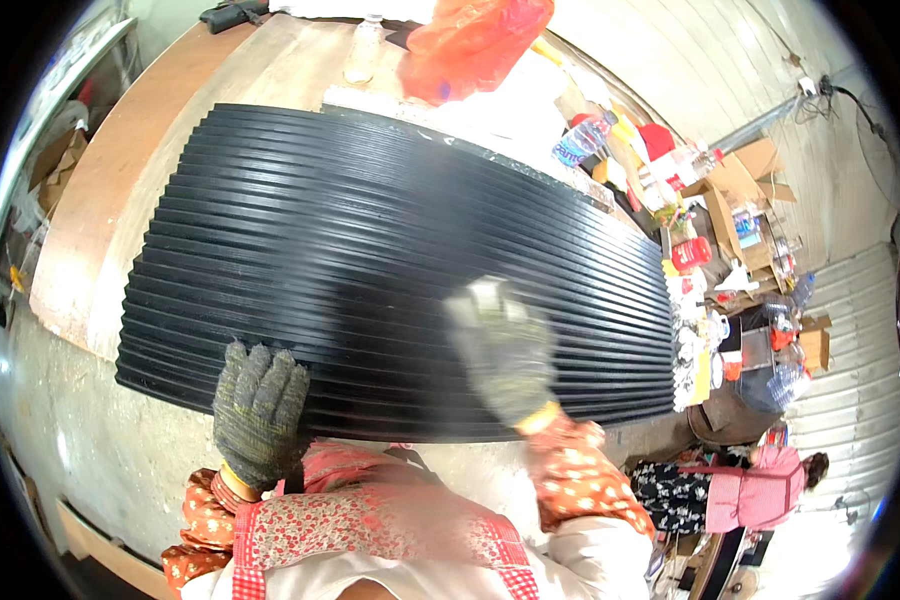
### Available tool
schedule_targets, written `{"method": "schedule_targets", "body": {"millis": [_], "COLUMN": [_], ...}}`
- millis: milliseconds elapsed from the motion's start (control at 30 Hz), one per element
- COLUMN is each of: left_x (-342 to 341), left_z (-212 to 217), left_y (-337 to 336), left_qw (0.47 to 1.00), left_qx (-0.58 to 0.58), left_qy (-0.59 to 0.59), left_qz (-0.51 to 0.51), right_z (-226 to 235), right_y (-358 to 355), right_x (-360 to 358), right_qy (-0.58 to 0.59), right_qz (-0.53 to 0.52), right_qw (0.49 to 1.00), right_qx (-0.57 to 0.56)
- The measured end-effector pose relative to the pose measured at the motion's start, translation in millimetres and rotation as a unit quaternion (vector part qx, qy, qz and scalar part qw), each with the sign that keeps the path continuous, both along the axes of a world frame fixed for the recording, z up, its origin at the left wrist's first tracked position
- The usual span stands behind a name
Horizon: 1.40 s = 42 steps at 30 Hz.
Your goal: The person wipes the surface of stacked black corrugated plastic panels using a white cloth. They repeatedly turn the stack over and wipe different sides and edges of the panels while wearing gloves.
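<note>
The left hand (260, 412), in a grey knit glove, grips the near edge of the black ribbed rubber sheet (390, 265) on the wooden table (150, 170). The blurred right hand (505, 350) lies flat on the sheet. At one o'clock, a clear plastic bottle (582, 138) stands among clutter.

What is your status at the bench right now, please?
Left hand gripping near edge of black ribbed sheet. Right hand flat on top, blurred. Plastic bottle beyond far edge.
</note>
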<state>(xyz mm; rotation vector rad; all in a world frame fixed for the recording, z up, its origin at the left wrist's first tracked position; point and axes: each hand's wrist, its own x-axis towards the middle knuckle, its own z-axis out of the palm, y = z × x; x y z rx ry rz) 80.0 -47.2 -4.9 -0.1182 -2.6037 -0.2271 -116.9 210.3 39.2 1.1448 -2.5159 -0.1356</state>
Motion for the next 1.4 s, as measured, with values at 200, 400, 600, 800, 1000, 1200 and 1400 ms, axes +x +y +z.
{"method": "schedule_targets", "body": {"millis": [200, 400, 600, 800, 1000, 1200, 1400], "left_x": [-6, -5, -6, -5, -10, -11, -9], "left_z": [-11, 3, 6, 8, 2, -3, -3], "left_y": [3, 4, 6, 16, 19, 19, 18], "left_qw": [1.0, 1.0, 1.0, 0.998, 0.997, 0.998, 0.997], "left_qx": [0.012, 0.019, 0.017, 0.033, 0.053, 0.031, 0.021], "left_qy": [0.024, -0.006, 0.008, -0.003, -0.001, 0.016, 0.024], "left_qz": [-0.004, 0.011, 0.014, 0.049, 0.049, 0.059, 0.071], "right_z": [-20, 8, 22, 13, 4, -9, 11], "right_y": [-148, -22, 216, 132, -118, -162, 29], "right_x": [21, -9, -48, -35, -20, -31, -88], "right_qy": [-0.182, -0.122, -0.111, -0.14, -0.146, -0.07, -0.025], "right_qz": [0.15, 0.083, -0.175, 0.013, 0.318, 0.362, 0.174], "right_qw": [0.963, 0.986, 0.978, 0.99, 0.937, 0.925, 0.984], "right_qx": [-0.132, 0.075, 0.032, 0.012, -0.006, -0.093, -0.003]}}
